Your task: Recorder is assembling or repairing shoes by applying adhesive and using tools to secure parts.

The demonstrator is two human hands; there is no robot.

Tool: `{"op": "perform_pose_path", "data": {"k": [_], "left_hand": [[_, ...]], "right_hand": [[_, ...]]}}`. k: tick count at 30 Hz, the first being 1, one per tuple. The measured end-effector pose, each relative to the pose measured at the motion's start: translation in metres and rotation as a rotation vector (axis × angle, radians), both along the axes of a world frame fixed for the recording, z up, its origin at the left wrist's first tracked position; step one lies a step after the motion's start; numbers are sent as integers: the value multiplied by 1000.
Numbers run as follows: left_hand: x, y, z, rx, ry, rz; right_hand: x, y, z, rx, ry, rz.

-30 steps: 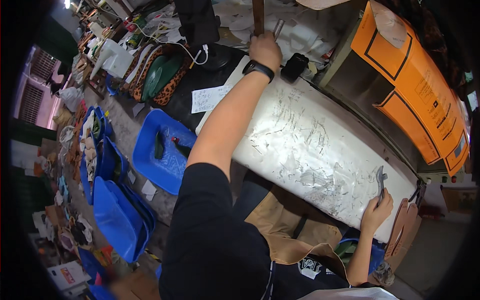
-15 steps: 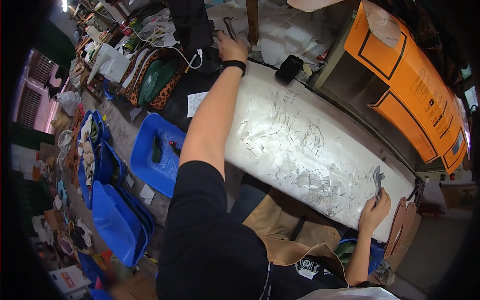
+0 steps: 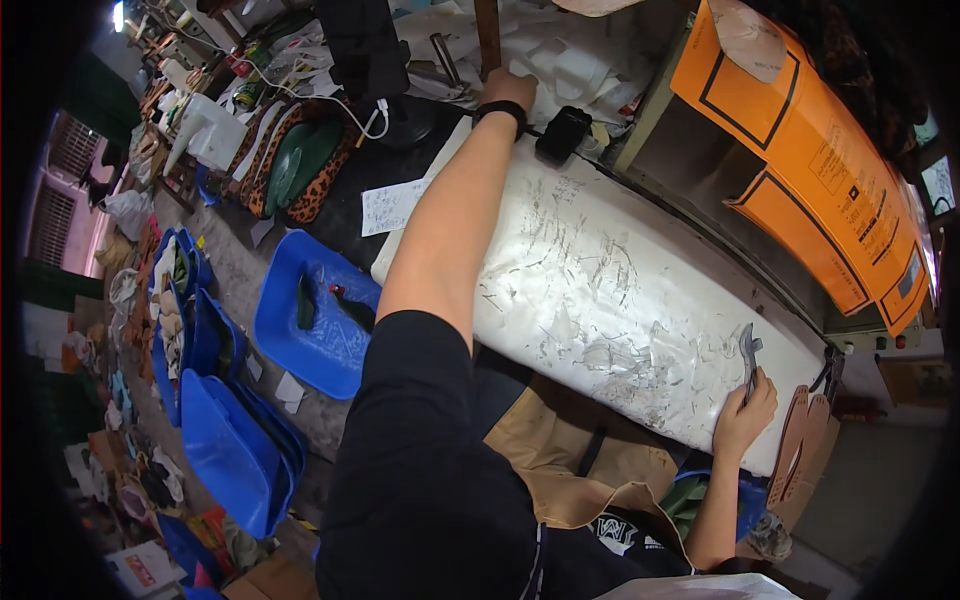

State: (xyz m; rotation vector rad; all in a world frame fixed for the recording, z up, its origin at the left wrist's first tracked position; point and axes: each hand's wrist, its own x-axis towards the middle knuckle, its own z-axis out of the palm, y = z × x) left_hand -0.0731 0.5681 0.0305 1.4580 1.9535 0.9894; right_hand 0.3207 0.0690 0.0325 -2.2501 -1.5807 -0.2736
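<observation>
My left arm stretches over the white worktop to its far edge, where my left hand (image 3: 508,92) is beside a wooden post (image 3: 488,35) and white plastic scraps. Its fingers point away and are mostly hidden by the back of the hand. A narrow metal tool (image 3: 444,58) leans just left of it, apart from the hand. At the worktop's right end my right hand (image 3: 745,415) is closed around grey metal lasting pliers (image 3: 750,345), the jaws pointing up and away. The scuffed white worktop (image 3: 570,270) spans between both hands.
A small black box (image 3: 564,134) sits at the far edge. Behind it, an orange cardboard sheet (image 3: 830,190) hangs over a shelf. Brown insole-shaped pieces (image 3: 800,445) are at the right end. Blue bins (image 3: 275,320) stand at left, near a paper note (image 3: 390,207) and a green-and-leopard pile (image 3: 300,170).
My left hand has moved right along the far edge, away from the narrow metal tool, toward the wooden post and scraps. My right hand keeps the lasting pliers in nearly the same place.
</observation>
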Motion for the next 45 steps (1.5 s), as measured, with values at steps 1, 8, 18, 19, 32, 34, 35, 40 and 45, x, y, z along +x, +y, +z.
{"op": "perform_pose_path", "data": {"k": [1, 8, 18, 19, 32, 34, 35, 40, 45], "left_hand": [[-11, -3, -1, 38, -83, -14], [-44, -120, 49, 166, -833, -214], [59, -330, 49, -116, -894, -603], [75, -340, 47, -133, -902, -626], [112, -391, 21, -184, -1099, -567], [111, -394, 26, -177, -1071, -576], [110, -395, 29, -155, -1014, -589], [108, -399, 31, -70, -825, -621], [110, -396, 27, -10, -750, -587]], "right_hand": [[0, 0, 0, 4, -3, 6], [6, -9, -2, -2, -8, -23], [-95, 30, 58, 286, 700, 177], [-117, 43, 69, 258, 895, 169], [-88, 42, 24, 320, 1106, 23], [-91, 39, 25, 296, 1093, 7], [-93, 39, 25, 285, 1105, 75], [-109, 41, 28, 223, 1134, 286], [-123, 44, 30, 180, 1143, 265]]}}
